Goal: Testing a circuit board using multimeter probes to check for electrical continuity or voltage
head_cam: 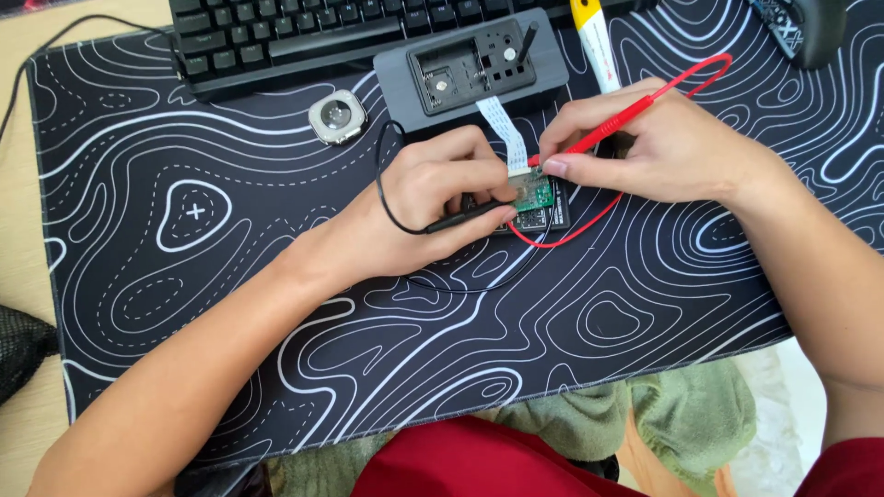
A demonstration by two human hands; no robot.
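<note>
Left hand (pixel 440 198) pinching black probe (pixel 465 219), right hand (pixel 645 147) gripping red probe (pixel 612 129), tips seemingly on green board (pixel 532 194).

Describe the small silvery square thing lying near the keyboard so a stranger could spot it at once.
Start at the black keyboard along the desk mat's far edge. Just below it, left of the grey housing, lies the watch case: a rounded silvery square with a round centre, lying apart from both hands.

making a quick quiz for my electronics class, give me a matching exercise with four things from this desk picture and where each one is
Things:
1. thin red probe
2. thin black probe
3. small green circuit board
4. square silver watch case

Places:
A. lying alone on the patterned black desk mat
B. in the left hand
C. in the right hand
D. between both hands

Pairs: 1-C, 2-B, 3-D, 4-A
</note>
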